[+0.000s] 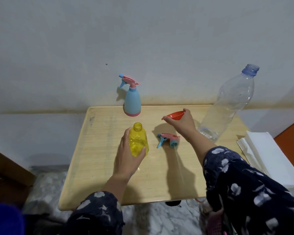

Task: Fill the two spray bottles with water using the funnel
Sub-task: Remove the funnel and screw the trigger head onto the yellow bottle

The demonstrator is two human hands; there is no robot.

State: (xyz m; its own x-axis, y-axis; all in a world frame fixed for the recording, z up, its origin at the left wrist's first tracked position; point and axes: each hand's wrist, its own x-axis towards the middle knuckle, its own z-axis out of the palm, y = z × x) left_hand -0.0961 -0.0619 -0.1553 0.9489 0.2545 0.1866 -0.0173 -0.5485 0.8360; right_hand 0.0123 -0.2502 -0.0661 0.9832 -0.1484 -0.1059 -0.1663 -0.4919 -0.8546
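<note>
A yellow spray bottle (138,139) stands on the wooden table (98,167) with its neck uncapped, and my left hand (127,155) grips its body from the left. Its pink and blue spray head (168,139) lies on the table just to the right, with the clear dip tube trailing toward me. My right hand (182,123) holds an orange funnel (174,115) by its rim, above the table behind the spray head. A blue spray bottle (132,103) with its pink head on stands at the far edge. A large clear water bottle (227,106), uncapped, stands at the right.
A stack of white paper (265,155) lies at the table's right end. A grey wall runs right behind the table. A brown piece of furniture (7,175) stands at the left. Below the front edge the floor is marbled, with small items on it.
</note>
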